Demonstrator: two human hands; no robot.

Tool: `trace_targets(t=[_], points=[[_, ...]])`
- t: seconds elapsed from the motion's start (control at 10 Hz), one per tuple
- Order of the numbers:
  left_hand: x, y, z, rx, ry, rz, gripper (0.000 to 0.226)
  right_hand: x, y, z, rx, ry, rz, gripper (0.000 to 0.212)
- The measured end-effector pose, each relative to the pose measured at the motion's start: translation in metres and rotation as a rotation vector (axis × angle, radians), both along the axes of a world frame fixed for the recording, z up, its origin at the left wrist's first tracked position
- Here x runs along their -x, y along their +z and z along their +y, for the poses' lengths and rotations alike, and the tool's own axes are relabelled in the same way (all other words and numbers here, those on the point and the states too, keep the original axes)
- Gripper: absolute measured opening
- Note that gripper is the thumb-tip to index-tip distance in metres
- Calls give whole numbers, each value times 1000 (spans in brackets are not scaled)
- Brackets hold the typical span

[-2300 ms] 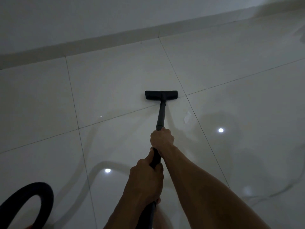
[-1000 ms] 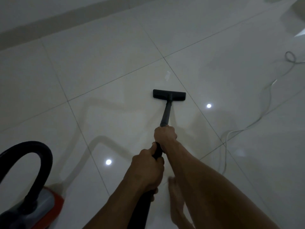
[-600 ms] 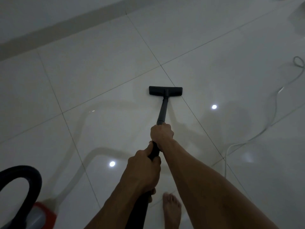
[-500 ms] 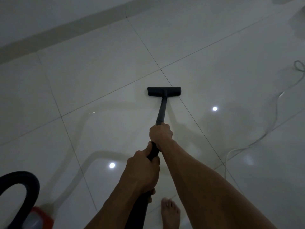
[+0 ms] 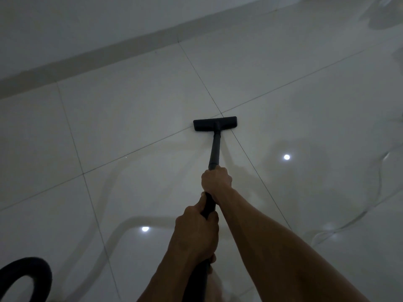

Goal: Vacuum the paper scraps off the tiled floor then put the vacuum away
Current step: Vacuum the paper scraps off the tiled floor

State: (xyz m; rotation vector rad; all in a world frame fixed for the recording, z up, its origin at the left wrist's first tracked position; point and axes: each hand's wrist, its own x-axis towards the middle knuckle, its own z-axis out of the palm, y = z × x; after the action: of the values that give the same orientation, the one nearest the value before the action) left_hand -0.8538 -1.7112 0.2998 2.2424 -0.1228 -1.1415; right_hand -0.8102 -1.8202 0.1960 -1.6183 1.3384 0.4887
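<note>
The vacuum wand is being gripped by the right hand ahead of the left hand, its floor head being swept over a tile joint of the floor, no scraps being visible, so further passes are probably being called for.

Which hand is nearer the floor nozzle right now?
Right. The right hand grips the wand farther down, closest to the floor nozzle; the left hand grips it higher, behind the right.
</note>
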Motion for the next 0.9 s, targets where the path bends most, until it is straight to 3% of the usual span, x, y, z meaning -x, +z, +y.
trace_targets(t=[0.3,0.5,0.6,0.8,0.9], points=[[-4,4,-11,31,-15,-15,40,-6,0,-20,77,27,-1,37],[-45,20,-7,40,92,70,39,-37,15,-17,57,31,-27,41],[-61,25,-2,40,85,135,49,-56,22,-17,44,34,-20,40],[-103,48,9,-114,24,124,65,-91,12,1,-111,-78,-126,59],[-117,56,16,-213,-8,120,56,-99,37,13,-193,-155,-117,43]])
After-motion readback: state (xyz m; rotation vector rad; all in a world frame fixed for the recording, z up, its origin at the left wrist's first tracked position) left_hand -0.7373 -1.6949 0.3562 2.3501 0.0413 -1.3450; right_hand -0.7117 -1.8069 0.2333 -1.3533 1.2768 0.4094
